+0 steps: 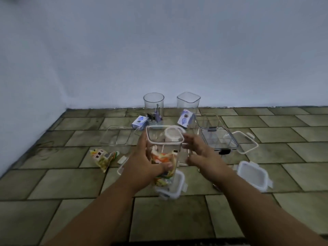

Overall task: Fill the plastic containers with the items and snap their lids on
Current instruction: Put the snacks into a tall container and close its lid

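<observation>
On the tiled floor [71,183], centre: tall clear container [165,139] held upright with its mouth open; a bright snack packet [162,158] sits in its lower half.
Left hand [147,162]: wraps the container's 9 o'clock side, thumb across the front — probably steadying it for filling.
Right hand [200,150]: fingers spread and relaxed at 3 o'clock, holding nothing; whether it touches the wall I cannot tell.
Lid [252,174]: white, at 4 o'clock — within easy reach for closing.
Spare packet [103,157]: lies at 9 o'clock, not yet packed.

Left hand [142,162] grips tall container [171,148]; right hand [198,150] spread just beside
</observation>
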